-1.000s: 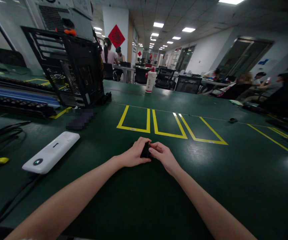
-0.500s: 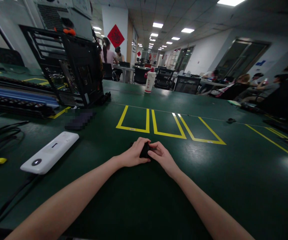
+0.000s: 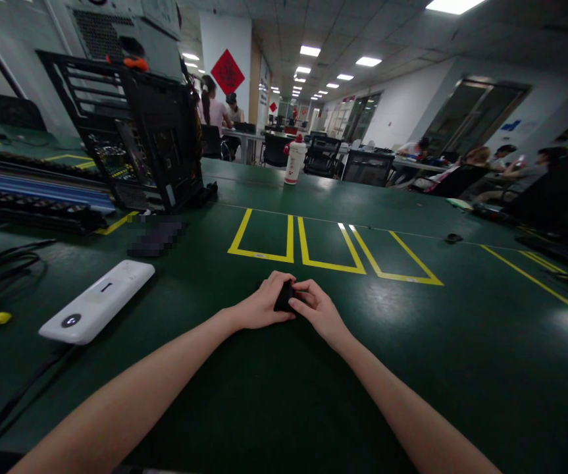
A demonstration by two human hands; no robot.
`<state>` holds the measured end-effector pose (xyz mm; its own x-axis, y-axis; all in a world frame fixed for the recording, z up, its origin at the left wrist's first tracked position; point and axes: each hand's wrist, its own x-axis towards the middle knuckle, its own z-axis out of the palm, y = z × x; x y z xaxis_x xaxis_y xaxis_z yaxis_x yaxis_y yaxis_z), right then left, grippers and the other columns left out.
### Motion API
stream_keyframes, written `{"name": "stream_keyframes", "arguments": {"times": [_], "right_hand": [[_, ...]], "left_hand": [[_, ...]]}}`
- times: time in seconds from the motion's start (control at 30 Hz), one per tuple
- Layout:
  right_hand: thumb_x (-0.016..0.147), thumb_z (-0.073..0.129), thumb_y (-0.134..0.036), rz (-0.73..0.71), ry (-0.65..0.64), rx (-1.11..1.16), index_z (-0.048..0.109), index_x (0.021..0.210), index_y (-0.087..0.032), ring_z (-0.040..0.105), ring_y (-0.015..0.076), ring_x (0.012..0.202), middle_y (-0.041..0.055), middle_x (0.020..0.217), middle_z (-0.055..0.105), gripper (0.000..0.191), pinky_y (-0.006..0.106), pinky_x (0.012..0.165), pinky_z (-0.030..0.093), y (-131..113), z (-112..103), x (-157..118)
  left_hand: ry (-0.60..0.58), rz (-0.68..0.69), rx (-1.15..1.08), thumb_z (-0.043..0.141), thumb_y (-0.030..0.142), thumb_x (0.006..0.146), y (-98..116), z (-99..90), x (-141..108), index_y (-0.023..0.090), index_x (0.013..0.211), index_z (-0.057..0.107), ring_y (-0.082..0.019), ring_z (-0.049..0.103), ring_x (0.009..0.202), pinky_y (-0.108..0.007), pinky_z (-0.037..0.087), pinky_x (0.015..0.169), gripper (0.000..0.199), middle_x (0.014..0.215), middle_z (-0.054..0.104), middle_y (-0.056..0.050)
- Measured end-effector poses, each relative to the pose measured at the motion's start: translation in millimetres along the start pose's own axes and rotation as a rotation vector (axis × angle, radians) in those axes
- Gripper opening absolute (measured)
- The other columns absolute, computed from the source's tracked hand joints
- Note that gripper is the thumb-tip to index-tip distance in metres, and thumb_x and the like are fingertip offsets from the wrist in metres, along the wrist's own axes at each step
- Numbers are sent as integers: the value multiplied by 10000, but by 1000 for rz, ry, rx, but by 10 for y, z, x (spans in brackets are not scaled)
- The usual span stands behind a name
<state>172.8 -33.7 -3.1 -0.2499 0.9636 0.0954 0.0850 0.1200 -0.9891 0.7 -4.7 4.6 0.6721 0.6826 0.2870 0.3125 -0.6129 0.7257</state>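
A small black object (image 3: 284, 297) is between my hands on the green table (image 3: 264, 388), in front of the yellow tape outlines (image 3: 333, 266). My left hand (image 3: 266, 304) is wrapped round it from the left, thumb at the near side and fingers over the top. From the right, my right hand (image 3: 316, 308) pinches at its edge with thumb and fingers. Much of the object is hidden under the left hand, and I cannot make out what it is.
At the left lie a white device (image 3: 99, 301) with a cable and a dark blurred item (image 3: 158, 238). Behind them stands an open black computer case (image 3: 165, 131). A white bottle (image 3: 294, 162) stands at the far edge. People sit at other tables beyond.
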Motion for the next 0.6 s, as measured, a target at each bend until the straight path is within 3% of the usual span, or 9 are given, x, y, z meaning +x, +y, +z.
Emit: {"name": "stream_keyframes", "arguments": {"times": [0.3, 0.6], "right_hand": [[755, 550, -330, 6, 89, 11, 538, 852, -204, 564, 150, 832, -1, 863, 553, 160, 303, 752, 470, 31, 43, 18], [759, 548, -251, 9, 26, -23, 507, 964, -209, 548, 170, 987, 21, 994, 560, 214, 346, 885, 435, 28, 22, -1]], "left_hand": [[-25, -13, -7, 625, 256, 708, 51, -43, -25, 259, 1187, 302, -227, 442, 1043, -423, 423, 879, 578, 1177, 360, -62], [6, -16, 2, 645, 238, 686, -11, 13, -4, 263, 1191, 297, -233, 448, 1033, -436, 429, 873, 614, 1177, 360, -63]]}}
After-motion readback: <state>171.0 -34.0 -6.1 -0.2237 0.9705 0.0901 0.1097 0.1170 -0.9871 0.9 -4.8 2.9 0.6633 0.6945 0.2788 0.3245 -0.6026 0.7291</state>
